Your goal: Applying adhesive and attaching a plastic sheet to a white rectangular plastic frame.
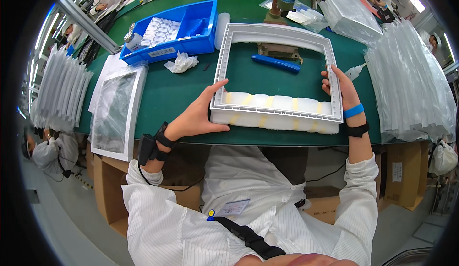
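A white rectangular plastic frame [277, 113] stands tilted over the green bench. Its near edge rests on a white foam block [275, 102] with yellow tape strips. My left hand [198, 115] holds the frame's near left corner, thumb low and fingers up along the side. With curled fingers my right hand [342, 88] grips the right side bar. Through the frame's opening a long blue object [276, 64] shows, lying on the bench before a metal base. A small white bottle with a thin nozzle [354, 72] lies just right of my right hand.
A blue divided bin [174, 46] stands back left, crumpled white tissue [181, 63] before it. A film-covered white frame [119, 110] lies at left. Bagged panels stand in stacks at the far left [60, 91] and right [411, 84]. A green press [283, 0] stands behind.
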A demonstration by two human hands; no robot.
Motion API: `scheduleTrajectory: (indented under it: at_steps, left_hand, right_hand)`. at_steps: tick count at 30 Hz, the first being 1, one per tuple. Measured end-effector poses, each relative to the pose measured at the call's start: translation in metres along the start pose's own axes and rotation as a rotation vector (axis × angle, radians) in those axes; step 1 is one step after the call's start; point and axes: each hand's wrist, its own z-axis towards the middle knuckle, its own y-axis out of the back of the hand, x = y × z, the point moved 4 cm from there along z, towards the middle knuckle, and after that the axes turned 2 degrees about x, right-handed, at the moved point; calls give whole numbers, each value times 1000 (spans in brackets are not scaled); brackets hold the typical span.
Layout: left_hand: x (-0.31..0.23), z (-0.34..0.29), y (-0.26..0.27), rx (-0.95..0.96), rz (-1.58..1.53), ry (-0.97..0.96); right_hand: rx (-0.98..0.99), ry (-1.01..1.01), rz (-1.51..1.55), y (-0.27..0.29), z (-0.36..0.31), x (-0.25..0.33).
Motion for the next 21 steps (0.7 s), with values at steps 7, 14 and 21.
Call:
scheduleTrajectory:
  at_steps: [7,14,21]
  left_hand:
    - [8,3,2,-42,8,9]
    - [18,8,-7,-80,-11,-57]
    - [17,-1,-5,-123,-59,-22]
  right_hand:
    - [28,112,-248,2,6,15]
    - [-55,108,-305,5,-8,12]
    - [-445,545,-894,48,-86,22]
